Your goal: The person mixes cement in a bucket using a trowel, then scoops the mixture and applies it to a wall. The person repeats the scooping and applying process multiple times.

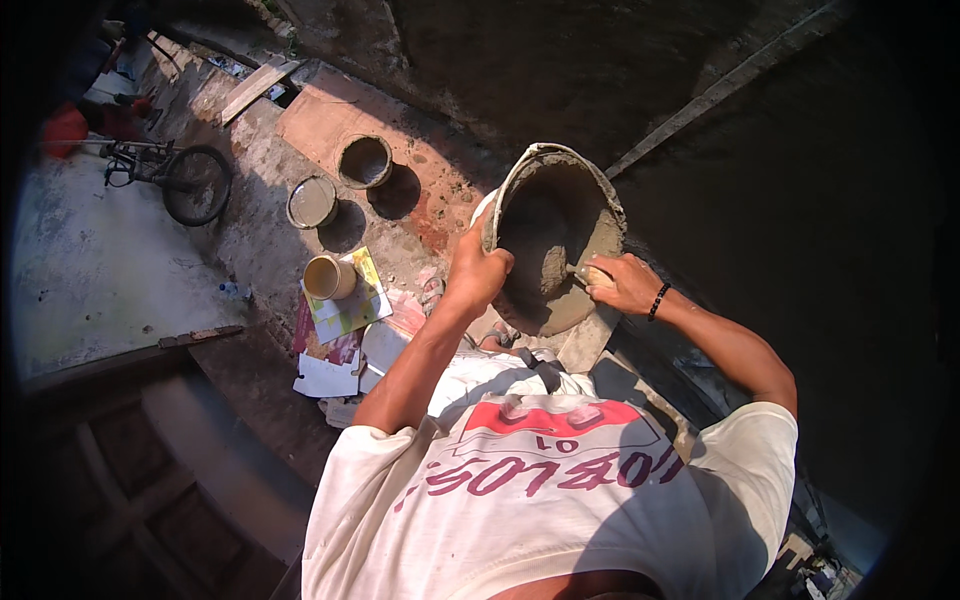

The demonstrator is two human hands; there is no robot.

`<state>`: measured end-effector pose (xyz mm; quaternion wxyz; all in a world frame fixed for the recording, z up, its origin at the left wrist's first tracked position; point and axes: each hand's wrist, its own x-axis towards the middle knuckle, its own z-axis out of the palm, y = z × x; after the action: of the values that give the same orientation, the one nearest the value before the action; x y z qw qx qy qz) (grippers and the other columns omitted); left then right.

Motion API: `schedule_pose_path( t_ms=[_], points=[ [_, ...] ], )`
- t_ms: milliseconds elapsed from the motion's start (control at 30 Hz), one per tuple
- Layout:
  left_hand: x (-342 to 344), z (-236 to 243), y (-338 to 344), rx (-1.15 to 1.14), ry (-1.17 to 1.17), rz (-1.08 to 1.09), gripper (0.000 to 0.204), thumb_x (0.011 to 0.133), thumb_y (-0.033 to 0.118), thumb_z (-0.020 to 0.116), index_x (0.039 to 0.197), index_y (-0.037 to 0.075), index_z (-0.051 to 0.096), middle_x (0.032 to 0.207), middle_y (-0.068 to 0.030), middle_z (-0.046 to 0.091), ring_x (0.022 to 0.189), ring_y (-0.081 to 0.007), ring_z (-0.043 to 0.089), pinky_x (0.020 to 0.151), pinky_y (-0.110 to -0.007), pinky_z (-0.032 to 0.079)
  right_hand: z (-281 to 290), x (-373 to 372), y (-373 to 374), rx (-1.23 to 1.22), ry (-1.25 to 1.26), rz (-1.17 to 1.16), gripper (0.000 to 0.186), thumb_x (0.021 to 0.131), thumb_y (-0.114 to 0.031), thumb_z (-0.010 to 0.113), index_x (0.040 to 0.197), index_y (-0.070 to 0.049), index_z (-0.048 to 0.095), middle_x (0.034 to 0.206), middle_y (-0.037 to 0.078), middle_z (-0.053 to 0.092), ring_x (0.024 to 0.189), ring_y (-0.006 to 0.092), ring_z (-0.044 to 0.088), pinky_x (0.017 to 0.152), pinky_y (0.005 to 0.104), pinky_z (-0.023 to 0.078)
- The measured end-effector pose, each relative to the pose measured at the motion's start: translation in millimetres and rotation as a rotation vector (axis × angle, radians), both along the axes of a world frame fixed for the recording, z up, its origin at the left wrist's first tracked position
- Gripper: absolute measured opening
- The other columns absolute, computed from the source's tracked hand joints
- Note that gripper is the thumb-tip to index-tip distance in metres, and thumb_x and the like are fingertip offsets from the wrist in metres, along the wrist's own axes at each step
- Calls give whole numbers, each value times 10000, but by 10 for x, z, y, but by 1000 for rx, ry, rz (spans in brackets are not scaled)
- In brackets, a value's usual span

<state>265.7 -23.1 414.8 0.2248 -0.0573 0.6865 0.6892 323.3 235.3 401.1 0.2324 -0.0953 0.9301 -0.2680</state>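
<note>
A large round bucket point(612, 210) coated inside with grey mortar stands tilted in front of me, its mouth facing up toward me. My left hand point(478, 264) is closed on the bucket's left rim, fingers outside and thumb over the edge. Inside the mouth, on the right, my right hand point(628, 284) grips the light handle of a trowel point(600, 277). Its blade lies within the bucket, caked with mortar, so its outline is hard to make out. A dark beaded bracelet circles my right wrist.
Left of the bucket stand two mortar-stained pails point(365, 162), one holding grey mix point(312, 202), and a cream tub point(328, 278) on printed sheets point(362, 305). Farther left is a bicycle wheel point(197, 186). A plank point(258, 90) lies at the back; a dark wall or surface fills the right.
</note>
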Motion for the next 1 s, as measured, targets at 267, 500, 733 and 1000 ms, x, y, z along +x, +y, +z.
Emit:
schedule_pose_path(
  t_ms=[267,500,733,1000],
  points=[
    [-81,-130,-193,62,-76,76,751,690,-144,458,1408,76,447,997,-70,626,715,-122,539,574,-243,428,249,-185,88,59,9,20,368,781,-282,648,1078,-65,626,868,201,682,847,408,650,760,478,515],
    [-60,-214,-358,-6,-104,227,657,715,-135,477,1345,54,481,876,-45,608,630,-96,488,512,-226,380,949,-378,-17,-53,-5,2,426,740,-177,734,1094,-24,554,907,206,676,891,399,650,769,459,506],
    [43,-415,-624,-54,-100,335,525,723,-133,488,1229,-2,537,876,-49,615,675,-107,527,551,-244,422,1630,-652,145,-260,-36,219,394,763,-209,738,1064,-2,588,862,166,659,761,271,646,656,346,478],
    [108,-502,-596,-31,-127,330,542,707,-139,487,1234,-14,524,931,-68,627,675,-115,535,545,-234,421,1136,-1438,1528,189,148,-402,296,839,-203,654,1022,29,633,756,28,587,644,100,526,575,300,431]
  ],
)
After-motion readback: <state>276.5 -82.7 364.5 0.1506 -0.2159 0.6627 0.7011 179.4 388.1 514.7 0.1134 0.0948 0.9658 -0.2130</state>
